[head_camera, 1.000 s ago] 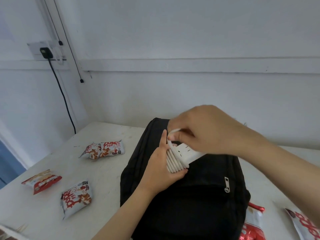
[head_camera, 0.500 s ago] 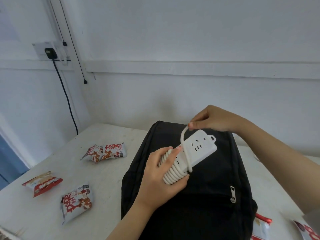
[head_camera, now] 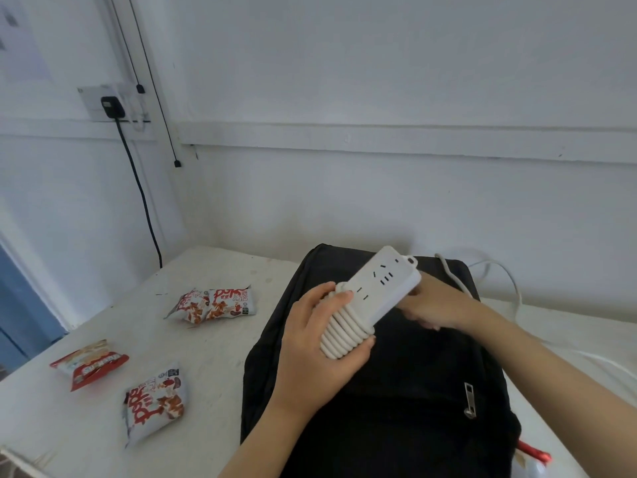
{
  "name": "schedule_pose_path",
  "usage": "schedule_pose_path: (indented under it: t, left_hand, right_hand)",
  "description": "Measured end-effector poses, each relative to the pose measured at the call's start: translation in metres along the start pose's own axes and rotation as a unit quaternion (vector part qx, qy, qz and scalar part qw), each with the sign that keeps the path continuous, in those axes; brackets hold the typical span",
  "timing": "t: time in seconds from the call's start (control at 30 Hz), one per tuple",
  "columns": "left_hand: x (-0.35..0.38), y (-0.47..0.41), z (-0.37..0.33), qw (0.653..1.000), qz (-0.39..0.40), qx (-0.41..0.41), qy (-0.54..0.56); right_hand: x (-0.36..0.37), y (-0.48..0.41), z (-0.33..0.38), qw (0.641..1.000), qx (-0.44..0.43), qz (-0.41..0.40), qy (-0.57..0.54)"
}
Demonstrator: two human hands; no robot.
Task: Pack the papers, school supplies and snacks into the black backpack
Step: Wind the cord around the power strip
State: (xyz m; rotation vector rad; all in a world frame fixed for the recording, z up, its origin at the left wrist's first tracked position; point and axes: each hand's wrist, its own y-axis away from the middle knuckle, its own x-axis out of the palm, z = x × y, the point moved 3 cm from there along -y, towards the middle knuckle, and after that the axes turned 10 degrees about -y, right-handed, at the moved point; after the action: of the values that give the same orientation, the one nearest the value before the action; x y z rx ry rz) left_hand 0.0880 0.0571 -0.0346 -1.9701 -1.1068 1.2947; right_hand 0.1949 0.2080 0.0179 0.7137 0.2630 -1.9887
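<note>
One black backpack (head_camera: 396, 401) lies flat on the white table (head_camera: 213, 367), zipper pull (head_camera: 468, 400) showing on its front panel. One white power strip (head_camera: 382, 288) is up above the bag, tilted, socket face toward the camera, with its cord (head_camera: 339, 334) wound in roughly seven turns around the lower half. A loose run of that cord (head_camera: 455, 277) trails off the far end, over the top of the backpack and onto the table at right.

Two hands on it. The left hand (head_camera: 317, 353) wraps the coiled end, thumb (head_camera: 339, 298) pressed on the upper edge of the windings, fingertips (head_camera: 365, 343) curling up from beneath, so the coil sits right in the closed grip. The right hand (head_camera: 434, 305) is tucked under and behind the upper end of the strip, fingers curled against its underside; whether it pinches the cord there I cannot tell, the strip body hides it.

Snacks, counting: three packets lie clear on the table left of the bag, well apart from both hands. One white and red packet (head_camera: 215, 303) is farthest, one mostly red packet (head_camera: 89, 363) nearest the left edge, one white packet with big red lettering (head_camera: 155, 405) closest to the camera. A fourth red wrapper (head_camera: 532, 455) peeks out at the backpack's lower right corner, mostly hidden
</note>
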Motion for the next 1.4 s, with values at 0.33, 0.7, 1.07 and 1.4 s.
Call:
schedule_pose_path:
  t: [0.33, 0.7, 1.07, 1.4]
  left_hand:
    - [-0.011, -0.016, 0.024, 0.993, -0.036, -0.114, -0.009]
    - [-0.005, -0.023, 0.033, 0.987, -0.046, -0.136, -0.070]
    - [0.017, -0.025, 0.025, 0.986, 0.026, -0.109, -0.126]
    - [0.034, -0.015, 0.019, 0.987, 0.095, -0.099, -0.089]
  right_hand:
    - [-0.001, 0.027, -0.009, 0.951, -0.173, -0.094, 0.237]
    - [-0.002, 0.057, 0.012, 0.936, -0.226, -0.088, 0.255]
    - [0.028, 0.083, 0.034, 0.895, -0.213, -0.086, 0.383]
    - [0.033, 0.093, 0.038, 0.900, -0.216, -0.052, 0.376]
